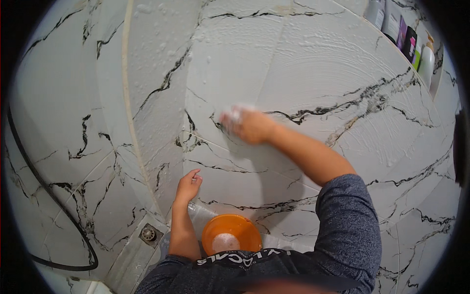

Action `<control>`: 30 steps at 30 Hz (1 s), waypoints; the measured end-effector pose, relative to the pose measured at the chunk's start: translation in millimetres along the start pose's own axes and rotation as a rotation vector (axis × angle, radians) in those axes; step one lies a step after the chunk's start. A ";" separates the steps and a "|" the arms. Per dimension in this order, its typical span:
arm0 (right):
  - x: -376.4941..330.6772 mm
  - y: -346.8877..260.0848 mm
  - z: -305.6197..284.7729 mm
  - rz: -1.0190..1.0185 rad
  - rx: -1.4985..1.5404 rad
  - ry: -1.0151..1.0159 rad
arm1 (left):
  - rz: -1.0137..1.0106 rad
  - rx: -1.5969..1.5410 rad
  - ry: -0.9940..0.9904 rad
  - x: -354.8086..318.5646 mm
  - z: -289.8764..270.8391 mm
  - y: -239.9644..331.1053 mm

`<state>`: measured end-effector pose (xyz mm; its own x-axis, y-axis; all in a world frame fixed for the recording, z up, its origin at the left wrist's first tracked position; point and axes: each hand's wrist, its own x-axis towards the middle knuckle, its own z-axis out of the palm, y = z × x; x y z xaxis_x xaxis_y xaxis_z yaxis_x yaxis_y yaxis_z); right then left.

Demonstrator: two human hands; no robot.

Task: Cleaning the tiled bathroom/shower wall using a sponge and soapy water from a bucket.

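Note:
My right hand (247,125), blurred by motion, presses against a white marble-look tiled wall (313,63) with dark veins. Its fingers are curled over something whitish and foamy that I cannot make out. Swirled soap streaks cover the tiles above and to the right of it. My left hand (188,187) hangs lower down, apart from the wall's soapy part, with its fingers loosely bent and nothing in them. Below that hand, an orange plastic basin (208,230) with whitish, sudsy contents stands close in front of me.
Several bottles (404,39) line a ledge at the upper right. A black hose (54,196) loops down the left side. A square floor drain (149,235) lies left of the basin. Foam drops dot the narrow wall strip (156,63) beside the corner.

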<state>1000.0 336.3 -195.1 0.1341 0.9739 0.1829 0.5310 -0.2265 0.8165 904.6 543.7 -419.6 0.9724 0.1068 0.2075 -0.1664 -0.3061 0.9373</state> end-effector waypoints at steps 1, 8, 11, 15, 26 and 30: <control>16.8 24.5 -10.7 -0.007 -0.123 0.040 | 0.021 -0.008 -0.008 0.4 -0.9 -3.9; 84.2 54.3 -44.7 0.656 -0.156 -0.122 | 0.057 -0.105 -0.065 2.3 2.4 -12.9; 78.6 -6.4 24.3 0.200 0.143 -0.197 | 0.051 -0.076 -0.107 -0.1 -0.1 -21.5; 115.4 49.0 -16.8 0.253 -0.184 -0.069 | -0.016 -0.071 -0.129 -6.6 -5.8 -23.1; -4.6 -197.2 77.1 0.460 0.671 -0.188 | -0.280 0.429 -0.618 -26.0 47.8 -147.0; -102.6 -329.0 86.3 0.340 1.187 -0.770 | -0.312 0.622 -0.965 -54.2 87.7 -148.2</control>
<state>883.8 309.8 -529.7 0.5957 0.7111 -0.3735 0.6970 -0.6888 -0.1996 890.9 500.3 -594.3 0.7227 -0.4169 -0.5513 -0.0518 -0.8280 0.5583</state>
